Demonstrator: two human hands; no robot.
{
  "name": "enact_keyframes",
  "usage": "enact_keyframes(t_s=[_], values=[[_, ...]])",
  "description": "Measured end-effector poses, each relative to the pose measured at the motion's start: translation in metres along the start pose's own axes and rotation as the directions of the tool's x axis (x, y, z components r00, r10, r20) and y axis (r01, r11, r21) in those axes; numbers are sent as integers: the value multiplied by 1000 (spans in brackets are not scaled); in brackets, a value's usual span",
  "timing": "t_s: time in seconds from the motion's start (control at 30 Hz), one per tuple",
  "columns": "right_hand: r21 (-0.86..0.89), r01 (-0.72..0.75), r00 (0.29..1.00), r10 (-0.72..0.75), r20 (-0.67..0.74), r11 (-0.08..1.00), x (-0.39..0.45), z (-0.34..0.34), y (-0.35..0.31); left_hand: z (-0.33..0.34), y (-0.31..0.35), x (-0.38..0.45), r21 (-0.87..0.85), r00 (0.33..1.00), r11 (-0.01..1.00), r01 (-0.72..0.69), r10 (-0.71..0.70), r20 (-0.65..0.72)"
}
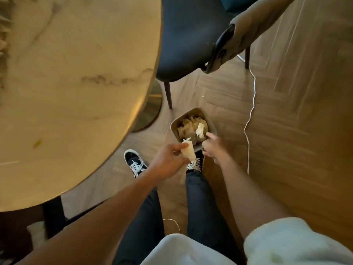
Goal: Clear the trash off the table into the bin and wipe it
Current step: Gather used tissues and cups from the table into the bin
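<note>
Left hand (168,159) pinches a paper wrapper (188,153) just beside the bin (193,113). Right hand (214,148) hovers over the bin rim, fingers released, grasping nothing.

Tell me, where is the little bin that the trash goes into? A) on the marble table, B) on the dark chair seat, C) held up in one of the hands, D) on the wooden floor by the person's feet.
D: the bin stands on the wooden floor just ahead of the right shoe, with crumpled paper inside, below the table edge.
</note>
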State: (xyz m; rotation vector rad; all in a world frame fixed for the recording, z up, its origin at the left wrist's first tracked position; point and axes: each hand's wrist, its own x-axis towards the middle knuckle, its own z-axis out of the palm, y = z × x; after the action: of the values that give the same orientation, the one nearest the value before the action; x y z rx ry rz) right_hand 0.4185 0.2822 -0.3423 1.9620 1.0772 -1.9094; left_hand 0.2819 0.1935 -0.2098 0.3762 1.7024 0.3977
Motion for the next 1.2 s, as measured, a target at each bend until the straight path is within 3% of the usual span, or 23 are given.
enact_keyframes(t_s=[0.17,0.37,0.53,0.8,1.0,1.2], values=[[-63,4,998,0,65,998,-1,-6,12,20,9,58,74,1000,997,19,-18,-14],[-83,14,999,-11,31,996,-40,-18,24,19,14,71,178,1000,984,9,-13,16],[-92,37,999,-35,29,995,-63,-16,19,1,18,35,107,1000,994,-10,8,16],[-87,210,977,-204,66,974,-133,8,-27,-42,6,-65,17,992,992,-121,121,-15],[-243,407,913,-395,101,880,-204,43,-77,-88,-22,-133,-150,973,968,-203,183,-137],[-374,619,786,-551,282,691,-258,105,-133,-154,-59,-182,-284,933,918,-276,186,-307]])
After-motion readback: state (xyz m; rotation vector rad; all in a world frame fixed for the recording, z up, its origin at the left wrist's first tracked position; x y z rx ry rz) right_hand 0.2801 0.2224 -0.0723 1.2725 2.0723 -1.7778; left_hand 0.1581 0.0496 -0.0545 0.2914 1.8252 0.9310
